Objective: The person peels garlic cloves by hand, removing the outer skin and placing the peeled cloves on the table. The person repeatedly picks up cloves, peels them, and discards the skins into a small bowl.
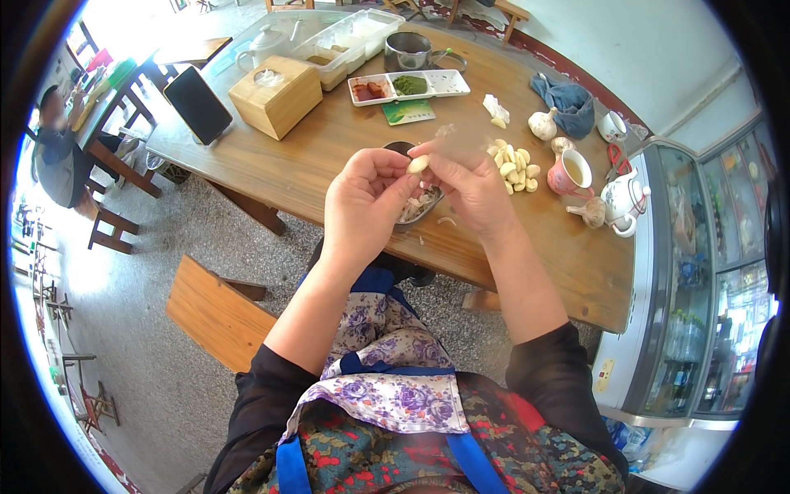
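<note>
My left hand [366, 198] is closed, pinching a pale garlic clove [417, 165] between thumb and fingertips. From the other side my right hand [473, 188] meets it, its thumb and forefinger at the clove. Below them stands a metal bowl [399, 149] with papery garlic skins [418, 206] in it, partly hidden by the hands. A few scraps of skin lie on the wood beside it. Just right of my right hand is a heap of peeled garlic cloves [514, 167]. Whole garlic bulbs [542, 124] lie farther right, one of them [588, 212] near the teapot.
On the wooden table [329, 123] stand a tissue box [276, 97], a phone [198, 105], a sauce tray [409, 86] and a clear container [354, 49]. To the right are a blue cloth [568, 103], a pink cup [569, 173], a teapot [625, 202] and red-handled scissors [615, 160].
</note>
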`<action>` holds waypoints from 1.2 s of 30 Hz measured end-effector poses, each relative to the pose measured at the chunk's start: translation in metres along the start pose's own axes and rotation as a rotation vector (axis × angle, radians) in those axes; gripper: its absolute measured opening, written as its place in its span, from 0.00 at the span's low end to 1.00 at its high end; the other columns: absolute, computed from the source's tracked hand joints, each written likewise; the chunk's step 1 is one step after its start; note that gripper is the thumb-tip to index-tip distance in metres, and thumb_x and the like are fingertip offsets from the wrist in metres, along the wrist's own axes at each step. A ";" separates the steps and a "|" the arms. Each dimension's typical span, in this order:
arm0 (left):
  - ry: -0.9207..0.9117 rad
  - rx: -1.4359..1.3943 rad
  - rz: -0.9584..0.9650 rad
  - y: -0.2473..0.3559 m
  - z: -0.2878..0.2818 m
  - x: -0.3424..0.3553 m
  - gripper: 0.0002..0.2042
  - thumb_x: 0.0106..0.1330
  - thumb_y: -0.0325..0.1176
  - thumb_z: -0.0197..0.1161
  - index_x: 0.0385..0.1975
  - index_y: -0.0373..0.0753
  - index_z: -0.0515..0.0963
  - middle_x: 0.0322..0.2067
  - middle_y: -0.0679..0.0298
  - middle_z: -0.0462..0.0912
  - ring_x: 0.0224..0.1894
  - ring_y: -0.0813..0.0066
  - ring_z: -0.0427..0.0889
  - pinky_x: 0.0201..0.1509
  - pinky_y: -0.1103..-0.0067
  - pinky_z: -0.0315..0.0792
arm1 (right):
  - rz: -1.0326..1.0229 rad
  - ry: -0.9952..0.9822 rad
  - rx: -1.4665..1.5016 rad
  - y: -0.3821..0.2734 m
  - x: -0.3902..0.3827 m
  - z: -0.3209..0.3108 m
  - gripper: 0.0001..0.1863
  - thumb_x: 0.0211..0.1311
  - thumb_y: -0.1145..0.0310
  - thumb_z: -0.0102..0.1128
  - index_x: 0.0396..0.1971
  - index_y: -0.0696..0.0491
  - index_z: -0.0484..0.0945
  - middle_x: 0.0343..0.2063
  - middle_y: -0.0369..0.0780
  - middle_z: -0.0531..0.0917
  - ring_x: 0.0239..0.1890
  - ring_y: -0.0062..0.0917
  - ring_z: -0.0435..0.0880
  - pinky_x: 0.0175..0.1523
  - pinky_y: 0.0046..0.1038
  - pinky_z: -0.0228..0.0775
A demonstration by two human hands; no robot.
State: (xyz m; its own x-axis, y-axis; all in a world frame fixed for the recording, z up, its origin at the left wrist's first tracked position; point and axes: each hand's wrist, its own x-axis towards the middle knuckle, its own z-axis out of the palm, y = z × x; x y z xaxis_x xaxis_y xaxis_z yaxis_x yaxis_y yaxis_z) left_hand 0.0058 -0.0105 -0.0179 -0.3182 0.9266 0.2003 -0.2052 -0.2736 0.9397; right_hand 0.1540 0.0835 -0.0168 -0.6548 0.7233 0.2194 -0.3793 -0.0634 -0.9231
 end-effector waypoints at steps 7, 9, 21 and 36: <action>0.034 -0.103 -0.057 -0.001 -0.005 0.000 0.08 0.67 0.20 0.65 0.44 0.31 0.77 0.38 0.59 0.85 0.37 0.77 0.86 0.44 0.81 0.81 | -0.029 -0.008 -0.103 0.001 0.001 -0.001 0.11 0.72 0.76 0.56 0.48 0.60 0.83 0.37 0.35 0.85 0.36 0.14 0.79 0.44 0.18 0.74; 0.037 -0.078 -0.055 -0.001 -0.006 -0.001 0.07 0.67 0.20 0.65 0.43 0.30 0.77 0.36 0.60 0.85 0.36 0.80 0.85 0.43 0.83 0.81 | -0.030 -0.017 -0.122 0.001 0.001 -0.001 0.11 0.72 0.76 0.55 0.48 0.60 0.83 0.37 0.35 0.85 0.35 0.14 0.78 0.44 0.18 0.73; 0.114 0.123 0.008 -0.001 -0.005 0.000 0.03 0.71 0.24 0.63 0.36 0.31 0.80 0.32 0.66 0.84 0.33 0.84 0.81 0.40 0.85 0.76 | -0.061 0.017 -0.280 -0.005 0.000 0.000 0.10 0.68 0.79 0.60 0.47 0.57 0.84 0.35 0.33 0.84 0.35 0.13 0.78 0.43 0.18 0.73; 0.087 0.844 0.394 -0.013 -0.013 0.009 0.04 0.59 0.25 0.69 0.29 0.35 0.79 0.45 0.55 0.81 0.50 0.51 0.77 0.57 0.66 0.71 | -0.174 0.760 -1.335 -0.042 -0.042 -0.083 0.04 0.63 0.74 0.65 0.34 0.57 0.79 0.31 0.43 0.86 0.33 0.33 0.85 0.37 0.32 0.75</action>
State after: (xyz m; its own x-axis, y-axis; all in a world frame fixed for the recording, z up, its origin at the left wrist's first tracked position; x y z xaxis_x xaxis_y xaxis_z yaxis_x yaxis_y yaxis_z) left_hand -0.0063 -0.0020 -0.0321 -0.2970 0.7749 0.5580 0.6615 -0.2545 0.7054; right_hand 0.2523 0.1129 -0.0134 -0.0330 0.8502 0.5254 0.6982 0.3958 -0.5966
